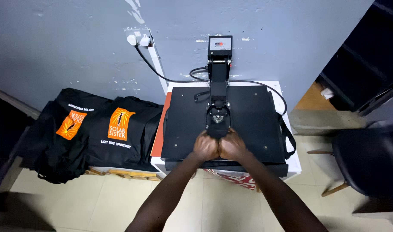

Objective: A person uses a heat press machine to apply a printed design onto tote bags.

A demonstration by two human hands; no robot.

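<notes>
Both your hands, left hand (206, 147) & right hand (232, 146), fingers clamped side by side on the heat press handle (218, 127); its arm runs straight away from you toward the wall, equal reach.

- White table (292, 165), set against the grey wall: carries the black heat press (243, 124), whose flat platen covers nearly the whole top.
- Wooden pallet (119, 173), on the floor just left of the table: carries a heap of black tote bags (93, 129) with orange printed panels.
- Pale tiled floor (97, 197): carries table, pallet and a dark chair (368, 163) at right.
</notes>
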